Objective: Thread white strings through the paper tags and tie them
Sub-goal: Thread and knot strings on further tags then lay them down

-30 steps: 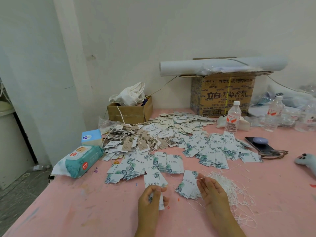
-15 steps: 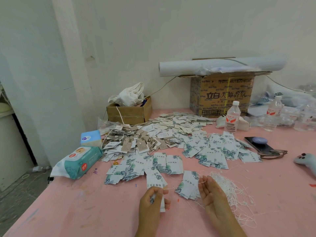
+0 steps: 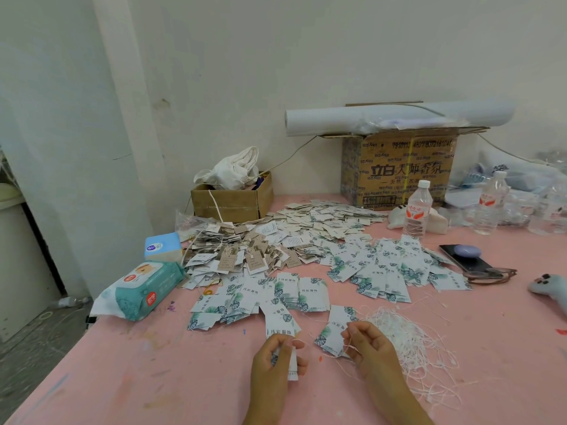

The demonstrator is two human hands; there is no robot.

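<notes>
The left hand [image 3: 271, 360] is closest, left of the heap of white strings [image 3: 408, 335], its fingers curled round a held stack of tags [image 3: 280, 331] that stands on end above the pink table [image 3: 184, 378]. The right hand [image 3: 372, 348] lies against the heap's left edge, fingers curled, thumb and forefinger pinching a thin white string [image 3: 339, 356] that trails toward the left hand; the string is too fine to follow fully. Between the hands, just left of the heap, lies a small stack of leaf-printed tags [image 3: 333, 335].

Beyond the heap to the left is a loose spread of leaf tags [image 3: 245, 299], and straight behind the heap a larger spread [image 3: 383, 271]. Well left of the heap sit a wet-wipes pack [image 3: 144, 289] and a blue tissue box [image 3: 162, 246]. Behind and right of the heap are a phone [image 3: 483, 267], spectacles [image 3: 491, 274] and a grey plush toy [image 3: 549, 289].

Farther behind the heap lie brown strung tags [image 3: 245, 256], beige tags [image 3: 322, 216] and a water bottle [image 3: 417, 210]. Farthest are a small cardboard box [image 3: 233, 207] holding white cloth, and a printed carton [image 3: 405, 167] with a paper roll [image 3: 399, 116] on top.
</notes>
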